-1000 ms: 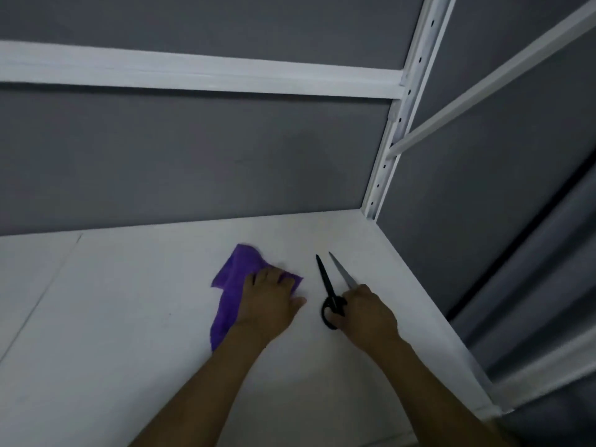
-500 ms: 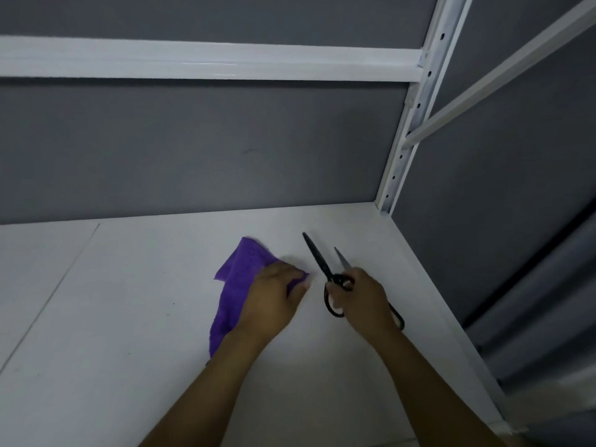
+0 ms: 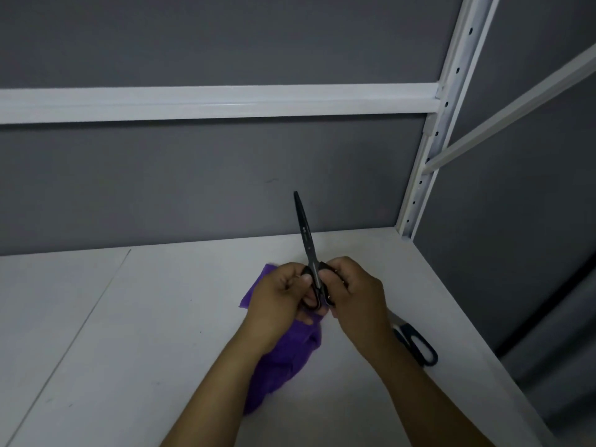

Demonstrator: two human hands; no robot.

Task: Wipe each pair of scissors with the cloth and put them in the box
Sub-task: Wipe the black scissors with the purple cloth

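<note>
Shelf surface (image 3: 135, 317), flat, white and matte, fills the lower left and centre of the frame, with a thin straight seam running diagonally through its left part. Behind it stands a dull grey back panel (image 3: 193, 188), crossed by a smooth white horizontal rail (image 3: 209, 103). At lower centre a purple cloth (image 3: 283, 359), soft and crumpled, lies on the shelf beneath the left forearm, one corner showing above the left hand (image 3: 279, 296). That hand is closed around the left handle loop of the black scissors (image 3: 306, 246), while the right hand (image 3: 356, 293) is closed around the right loop. The blades are shut together into one slim dark point, held raised and pointing toward the top of the frame. Lower right of the right wrist, a second pair of scissors (image 3: 416, 345) lies flat on the shelf, its dark oval handle loop visible and its blades hidden by the arm. At upper right rises a white perforated metal upright (image 3: 442, 117), from which a slanting white rail (image 3: 516, 106) extends. No box is in view.
</note>
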